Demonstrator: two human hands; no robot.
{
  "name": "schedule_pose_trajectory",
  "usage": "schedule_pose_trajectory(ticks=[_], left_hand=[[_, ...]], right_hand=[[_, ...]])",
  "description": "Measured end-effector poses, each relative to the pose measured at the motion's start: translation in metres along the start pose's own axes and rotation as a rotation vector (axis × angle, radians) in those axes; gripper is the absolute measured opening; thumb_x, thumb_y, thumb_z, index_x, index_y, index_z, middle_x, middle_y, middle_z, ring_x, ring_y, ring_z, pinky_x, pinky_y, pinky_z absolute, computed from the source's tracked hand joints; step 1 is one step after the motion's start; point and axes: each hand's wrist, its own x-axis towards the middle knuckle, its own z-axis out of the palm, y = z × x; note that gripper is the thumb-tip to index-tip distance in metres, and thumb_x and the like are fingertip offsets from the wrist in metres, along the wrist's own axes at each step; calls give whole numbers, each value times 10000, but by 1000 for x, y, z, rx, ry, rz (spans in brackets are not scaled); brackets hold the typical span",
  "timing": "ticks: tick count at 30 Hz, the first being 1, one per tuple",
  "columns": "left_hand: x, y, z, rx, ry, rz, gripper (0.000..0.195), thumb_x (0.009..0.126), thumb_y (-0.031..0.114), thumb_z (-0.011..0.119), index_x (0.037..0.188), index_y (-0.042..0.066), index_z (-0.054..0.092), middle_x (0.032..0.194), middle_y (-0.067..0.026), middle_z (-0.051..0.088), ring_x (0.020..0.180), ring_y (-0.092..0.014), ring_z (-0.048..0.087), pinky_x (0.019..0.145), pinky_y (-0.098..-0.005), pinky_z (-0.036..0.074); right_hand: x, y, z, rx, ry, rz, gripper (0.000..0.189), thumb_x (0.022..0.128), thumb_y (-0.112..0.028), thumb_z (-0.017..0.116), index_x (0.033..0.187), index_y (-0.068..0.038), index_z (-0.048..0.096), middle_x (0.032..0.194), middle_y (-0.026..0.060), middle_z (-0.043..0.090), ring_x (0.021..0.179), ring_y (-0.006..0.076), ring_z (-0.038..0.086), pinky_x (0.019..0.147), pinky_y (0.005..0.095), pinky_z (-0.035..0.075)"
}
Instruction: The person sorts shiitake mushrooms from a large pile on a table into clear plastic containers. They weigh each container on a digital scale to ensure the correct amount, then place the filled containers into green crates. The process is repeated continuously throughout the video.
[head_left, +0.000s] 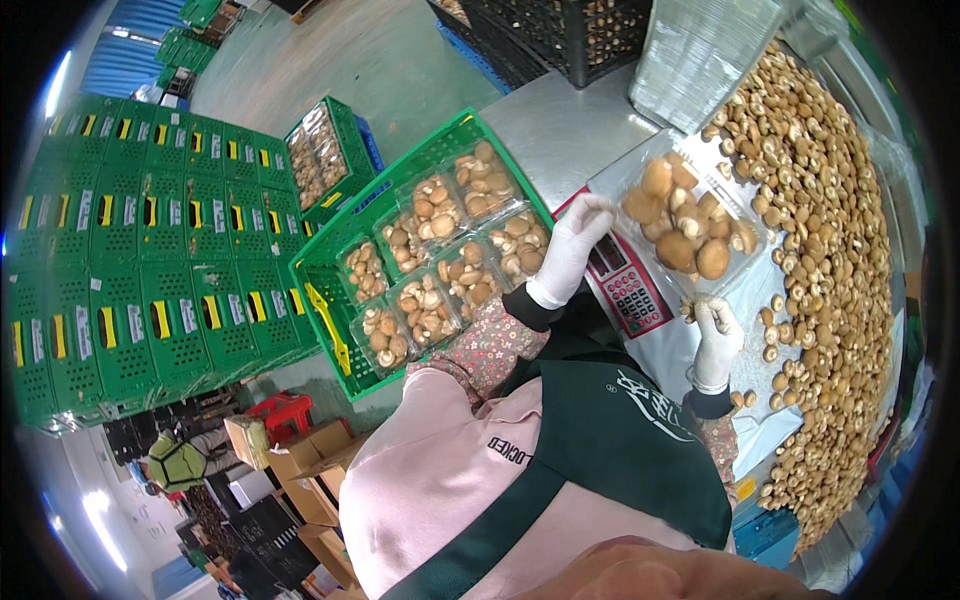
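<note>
Before me a clear plastic tray (686, 217) of brown-capped mushrooms rests on a digital scale (630, 296) with a red-edged keypad panel. My left hand (574, 244), in a white glove, is at the tray's left edge. Its fingers are curled together, and whether they grip the rim cannot be made out. Near the tray's lower corner is my right hand (716, 337), also gloved in white. Thumb and fingers pinch a small brownish piece (688, 307), apparently a mushroom, partly blurred.
Loose mushrooms (832, 262) cover the table's right side. A green crate (405, 187) with filled clear trays stands at left. Stacked empty trays (701, 56) and a black crate (592, 37) stand beyond the scale. Green crates (172, 255) form a wall farther left; a person (180, 459) is behind.
</note>
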Motion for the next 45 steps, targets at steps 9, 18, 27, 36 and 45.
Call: schedule_pose_trajectory(ticks=[9,18,27,36,45], left_hand=[[-51,34,-40,-235,255,24,515,1014,285,606,1439,38,451,1349,-88,553,1171,-218,593,953,-358,514],[-144,68,-381,-111,740,-37,378,987,274,656,1306,76,621,1276,-79,655,1152,-232,634,977,-401,527],[-139,13,-483,-11,907,-418,598,921,429,685,1415,123,540,1411,-54,567,1285,-255,518,1071,-421,409],[-122,25,-492,664,1130,41,492,947,323,699,1245,-58,612,1152,-184,689,1152,-312,609,967,-408,483],[187,185,-85,1185,161,944,441,967,121,660,1388,20,572,1358,-158,616,1267,-283,583,1087,-371,433]], right_hand=[[7,-14,134,-237,-452,-117,211,927,-78,702,1123,-7,732,1013,81,751,885,117,694,811,254,535],[21,41,120,-173,-403,117,233,976,-107,644,1169,8,706,1073,85,746,964,122,696,878,259,535],[16,42,122,-196,-434,171,236,989,-112,630,1160,33,706,1053,81,744,952,120,689,863,249,537],[17,67,78,-115,-289,189,253,972,-149,611,1114,36,711,946,79,729,846,105,643,777,246,509],[6,82,42,-116,-89,131,282,965,-202,646,1102,33,720,976,120,755,890,145,695,819,286,538]])
